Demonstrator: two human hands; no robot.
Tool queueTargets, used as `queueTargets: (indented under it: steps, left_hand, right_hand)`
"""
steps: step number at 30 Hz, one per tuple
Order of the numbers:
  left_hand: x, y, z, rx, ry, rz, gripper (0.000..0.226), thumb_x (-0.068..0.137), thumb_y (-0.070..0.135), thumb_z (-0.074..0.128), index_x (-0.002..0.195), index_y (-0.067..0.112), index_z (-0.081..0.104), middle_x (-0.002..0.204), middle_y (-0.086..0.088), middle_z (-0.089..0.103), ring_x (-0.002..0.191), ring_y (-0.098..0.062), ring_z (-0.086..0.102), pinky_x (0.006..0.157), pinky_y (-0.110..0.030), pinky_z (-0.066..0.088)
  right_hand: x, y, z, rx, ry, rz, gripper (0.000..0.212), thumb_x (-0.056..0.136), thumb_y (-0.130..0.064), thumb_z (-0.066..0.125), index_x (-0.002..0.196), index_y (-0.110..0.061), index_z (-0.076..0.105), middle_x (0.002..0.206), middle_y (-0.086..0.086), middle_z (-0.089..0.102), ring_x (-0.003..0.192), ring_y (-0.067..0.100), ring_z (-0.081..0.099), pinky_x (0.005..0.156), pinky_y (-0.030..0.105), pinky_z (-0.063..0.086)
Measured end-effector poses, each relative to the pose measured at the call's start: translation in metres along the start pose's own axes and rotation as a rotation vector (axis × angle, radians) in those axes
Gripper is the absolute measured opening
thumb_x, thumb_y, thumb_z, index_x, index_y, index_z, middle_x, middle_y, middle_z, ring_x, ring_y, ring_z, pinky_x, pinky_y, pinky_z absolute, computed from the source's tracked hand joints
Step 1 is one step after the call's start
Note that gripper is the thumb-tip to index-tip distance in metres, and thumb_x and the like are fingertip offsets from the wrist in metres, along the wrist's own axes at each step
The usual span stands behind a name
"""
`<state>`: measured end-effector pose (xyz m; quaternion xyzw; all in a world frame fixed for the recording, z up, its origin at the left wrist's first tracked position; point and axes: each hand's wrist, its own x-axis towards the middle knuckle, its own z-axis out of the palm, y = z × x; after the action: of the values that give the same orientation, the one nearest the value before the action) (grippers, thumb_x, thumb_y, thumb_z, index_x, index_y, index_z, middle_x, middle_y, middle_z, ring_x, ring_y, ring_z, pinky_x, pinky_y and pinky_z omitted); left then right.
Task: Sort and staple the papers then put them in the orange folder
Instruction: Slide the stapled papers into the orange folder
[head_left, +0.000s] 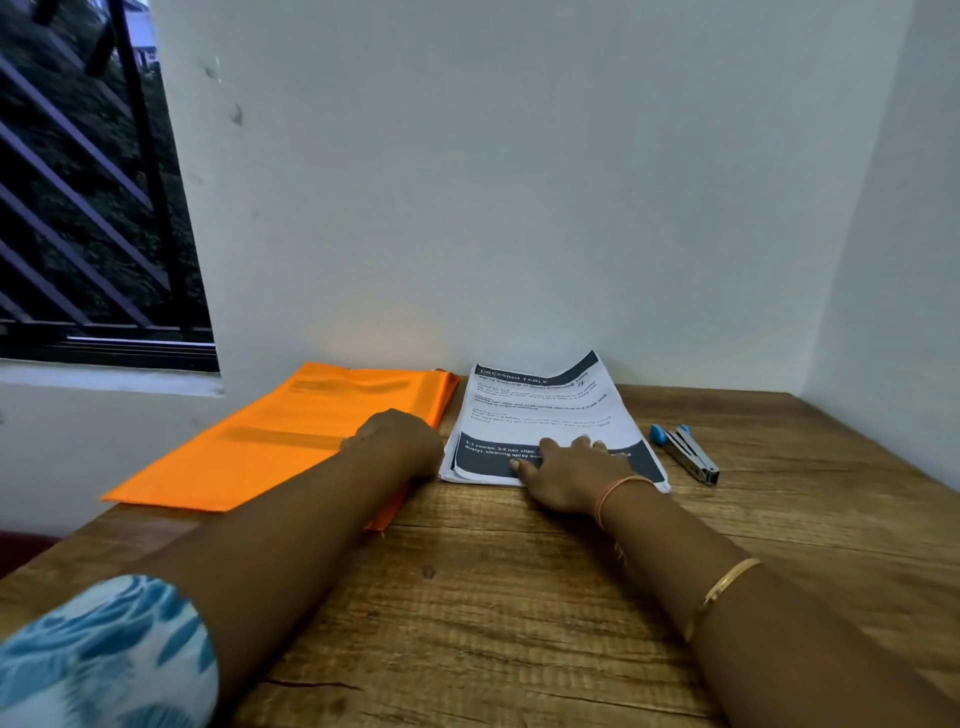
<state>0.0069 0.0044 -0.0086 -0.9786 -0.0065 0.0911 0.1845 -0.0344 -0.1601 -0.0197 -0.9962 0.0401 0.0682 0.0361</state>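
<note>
Mid-frame, the right hand (563, 470) lies flat and open-fingered on the white printed papers (540, 405). The left hand (400, 436) rests on the flat orange plastic folder (270, 441), its fingers hidden.

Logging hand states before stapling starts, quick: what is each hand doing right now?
Left hand: on the orange folder, fingers hidden; cannot tell.
Right hand: open, flat on the papers.
</note>
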Motion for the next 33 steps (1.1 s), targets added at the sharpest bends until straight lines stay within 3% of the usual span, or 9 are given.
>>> queueTargets:
  steps: [5,10,13,15,17,19,22,29,33]
  left_hand:
    - [0.009,0.000,-0.021,-0.083,-0.139,0.054,0.046,0.096,0.026,0.044,0.138,0.008,0.041,0.143,-0.011,0.041,0.129,-0.029,0.043,0.103,-0.036,0.035]
    - [0.009,0.013,-0.010,-0.146,0.102,-0.015,0.059,0.090,0.025,0.055,0.143,0.012,0.031,0.151,-0.016,0.027,0.142,-0.042,0.010,0.113,-0.057,0.006]
    - [0.010,0.016,-0.008,-0.276,0.277,0.040,0.037,0.091,0.015,0.050,0.128,0.009,0.048,0.139,-0.015,0.044,0.135,-0.036,0.031,0.107,-0.042,0.028]
    - [0.011,0.018,-0.006,-0.398,0.351,0.081,0.019,0.092,0.015,0.048,0.109,0.011,0.056,0.121,-0.010,0.058,0.115,-0.029,0.052,0.084,-0.032,0.040]
    - [0.010,0.021,-0.003,-0.497,0.386,0.093,0.022,0.096,0.030,0.046,0.102,0.011,0.057,0.112,-0.009,0.061,0.105,-0.026,0.056,0.078,-0.032,0.040]
    - [0.011,0.023,0.000,-0.516,0.408,0.109,0.040,0.097,0.044,0.041,0.104,0.008,0.058,0.111,-0.010,0.062,0.106,-0.028,0.055,0.088,-0.035,0.040]
    - [0.014,0.025,0.003,-0.528,0.433,0.129,0.045,0.092,0.050,0.047,0.107,0.009,0.058,0.115,-0.011,0.061,0.114,-0.031,0.050,0.099,-0.040,0.037]
    - [0.010,0.032,0.004,-0.705,0.507,0.191,0.025,0.090,0.025,0.056,0.107,0.007,0.055,0.114,-0.012,0.061,0.114,-0.030,0.048,0.083,-0.034,0.040]
    - [0.003,0.037,0.001,-0.704,0.508,0.282,0.020,0.088,0.006,0.047,0.107,0.008,0.055,0.111,-0.012,0.060,0.098,-0.025,0.054,0.066,-0.030,0.035]
  right_hand:
    - [-0.002,0.003,0.000,-0.017,0.128,-0.032,0.064,0.094,-0.063,0.022,0.141,-0.020,0.036,0.145,0.014,0.038,0.131,0.034,0.037,0.108,0.050,0.029]
    - [0.006,0.016,-0.005,0.029,0.206,-0.008,0.063,0.096,-0.060,0.020,0.140,-0.018,0.035,0.145,0.014,0.038,0.132,0.034,0.036,0.110,0.050,0.027]
    - [0.011,0.029,-0.005,0.057,0.204,0.029,0.065,0.095,-0.061,0.020,0.144,-0.018,0.027,0.147,0.017,0.034,0.134,0.036,0.034,0.109,0.049,0.029]
    - [0.014,0.037,-0.005,0.090,0.200,0.047,0.068,0.095,-0.061,0.022,0.147,-0.018,0.020,0.150,0.017,0.030,0.136,0.035,0.033,0.107,0.047,0.032]
    - [0.015,0.041,-0.006,0.122,0.184,0.063,0.068,0.095,-0.060,0.025,0.148,-0.019,0.017,0.152,0.017,0.025,0.136,0.036,0.032,0.106,0.047,0.034]
    - [0.015,0.041,-0.005,0.135,0.154,0.065,0.066,0.095,-0.058,0.029,0.146,-0.018,0.019,0.151,0.018,0.025,0.135,0.036,0.033,0.105,0.046,0.034]
    - [0.015,0.039,-0.003,0.110,0.117,0.051,0.063,0.096,-0.056,0.031,0.145,-0.018,0.022,0.149,0.020,0.027,0.135,0.036,0.033,0.105,0.044,0.034]
    - [0.014,0.036,0.000,0.082,0.095,0.065,0.061,0.098,-0.055,0.026,0.146,-0.018,0.023,0.152,0.021,0.023,0.141,0.037,0.020,0.110,0.045,0.026]
    - [0.015,0.036,0.001,0.072,0.074,0.070,0.061,0.098,-0.055,0.023,0.147,-0.019,0.021,0.153,0.021,0.019,0.142,0.037,0.015,0.113,0.048,0.023]
